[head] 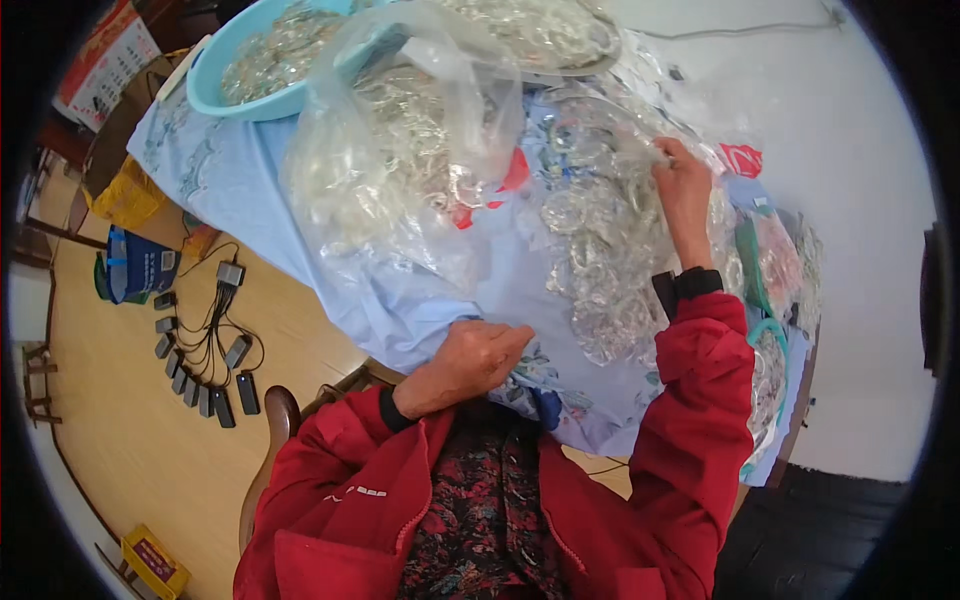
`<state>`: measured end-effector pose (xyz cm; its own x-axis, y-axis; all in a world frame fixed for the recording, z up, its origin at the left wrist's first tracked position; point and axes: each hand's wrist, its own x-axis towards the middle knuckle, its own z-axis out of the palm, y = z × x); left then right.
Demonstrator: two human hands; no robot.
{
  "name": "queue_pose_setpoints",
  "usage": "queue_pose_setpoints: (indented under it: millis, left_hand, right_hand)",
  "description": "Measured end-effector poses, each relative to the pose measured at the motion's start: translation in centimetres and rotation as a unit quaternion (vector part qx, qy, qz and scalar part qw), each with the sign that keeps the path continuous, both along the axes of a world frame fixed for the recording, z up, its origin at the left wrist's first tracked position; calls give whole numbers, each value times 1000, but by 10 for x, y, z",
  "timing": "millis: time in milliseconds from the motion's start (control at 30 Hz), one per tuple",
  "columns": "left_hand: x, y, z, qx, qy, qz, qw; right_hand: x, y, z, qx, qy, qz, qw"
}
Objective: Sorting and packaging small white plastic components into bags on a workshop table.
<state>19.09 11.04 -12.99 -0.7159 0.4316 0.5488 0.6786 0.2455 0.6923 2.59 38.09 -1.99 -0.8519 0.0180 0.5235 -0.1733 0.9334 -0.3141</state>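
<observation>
My left hand point(480, 354) is curled above the front edge of a blue flowered tablecloth point(517, 270). Its fingers are bent inward, and whether anything small sits in them is hidden. Farther off, my right hand point(684, 196) reaches over a spread heap of small clear plastic packets point(600, 255), fingertips bent at the heap's right side. Glare and overlapping film hide what those fingertips hold or touch. Left of the heap stands a large, open clear plastic bag point(390, 165) filled with similar shiny pieces. Red printed patches show near its lower right side.
A light blue basin point(262, 109) of shiny packets stands at the back left, by a second full container point(555, 37). A teal-rimmed clear bag point(769, 382) lies at the right edge. Black cabled devices point(202, 390) lie on the floor, near a wooden chair point(279, 416).
</observation>
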Motion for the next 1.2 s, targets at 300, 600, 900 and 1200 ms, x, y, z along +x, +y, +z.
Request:
queue_pose_setpoints:
  millis: [300, 600, 900, 1200]
  left_hand:
    - [2, 3, 8, -12, -20, 6, 1000]
    - [6, 5, 10, -41, -22, 23, 999]
    - [6, 9, 7, -14, 3, 33, 999]
    - [6, 10, 9, -4, -5, 34, 999]
  right_hand:
    - [35, 80, 20, -458, -98, -43, 882]
    - [71, 93, 24, -551, -88, -36, 829]
    - [85, 94, 25, -533, -90, -52, 840]
    - [98, 105, 18, -535, -22, -127, 835]
